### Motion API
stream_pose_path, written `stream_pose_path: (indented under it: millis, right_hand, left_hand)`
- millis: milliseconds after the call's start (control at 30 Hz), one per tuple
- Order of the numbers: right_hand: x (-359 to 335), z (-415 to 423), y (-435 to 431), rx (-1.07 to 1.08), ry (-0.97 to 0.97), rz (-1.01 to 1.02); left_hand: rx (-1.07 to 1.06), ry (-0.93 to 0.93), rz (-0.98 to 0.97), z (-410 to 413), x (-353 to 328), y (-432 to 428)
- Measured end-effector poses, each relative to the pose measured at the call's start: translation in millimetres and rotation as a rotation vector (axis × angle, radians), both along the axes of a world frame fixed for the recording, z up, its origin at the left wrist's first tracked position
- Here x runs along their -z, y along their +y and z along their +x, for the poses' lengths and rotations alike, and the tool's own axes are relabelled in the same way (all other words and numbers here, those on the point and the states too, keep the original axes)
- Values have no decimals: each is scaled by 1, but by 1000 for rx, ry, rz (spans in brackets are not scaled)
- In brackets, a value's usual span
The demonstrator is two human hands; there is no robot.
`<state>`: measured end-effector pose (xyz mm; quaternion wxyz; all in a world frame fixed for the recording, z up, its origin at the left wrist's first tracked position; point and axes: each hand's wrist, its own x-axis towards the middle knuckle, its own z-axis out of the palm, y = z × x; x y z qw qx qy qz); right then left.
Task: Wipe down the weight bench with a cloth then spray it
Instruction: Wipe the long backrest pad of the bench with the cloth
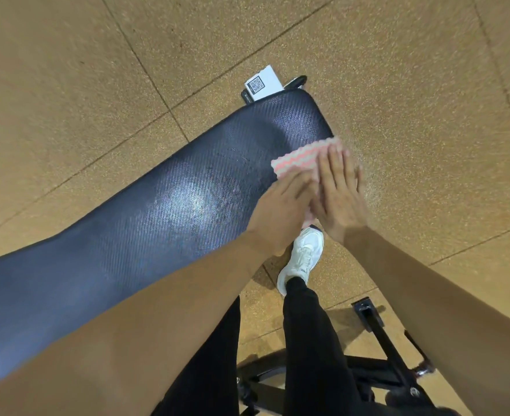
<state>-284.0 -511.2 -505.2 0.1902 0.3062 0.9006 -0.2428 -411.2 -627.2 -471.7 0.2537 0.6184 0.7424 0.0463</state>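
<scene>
The weight bench (163, 199) has a long dark blue textured pad that runs from the lower left to the upper middle. A pink and white zigzag cloth (300, 159) lies on the pad's right edge near its far end. My left hand (280, 205) presses flat on the cloth's near part, fingers together. My right hand (339, 190) lies flat on the cloth beside it, at the pad's edge. Both palms cover much of the cloth. No spray bottle is in view.
A white card with a QR code (262, 83) sits on the black frame beyond the pad's far end. My white shoe (303, 256) and black trouser legs stand right of the bench. Black frame legs (379, 334) lie at the lower right on the speckled tan floor.
</scene>
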Motion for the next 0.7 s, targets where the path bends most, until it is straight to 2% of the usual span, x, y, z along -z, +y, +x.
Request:
stream_pose_path:
  millis: [67, 133, 333, 433, 700]
  right_hand:
    - [1, 8, -1, 7, -35, -5]
    - [5, 8, 4, 64, -6, -66]
    - [8, -9, 31, 436, 244, -397]
    - [9, -12, 44, 593, 281, -461]
    - [7, -17, 53, 668, 289, -621]
  left_hand:
    - [103, 96, -78, 2, 12, 8]
    - [99, 105, -118, -2, 22, 15]
    - [221, 92, 13, -40, 32, 62]
    - [301, 124, -66, -56, 32, 90]
    - [519, 262, -16, -96, 41, 113]
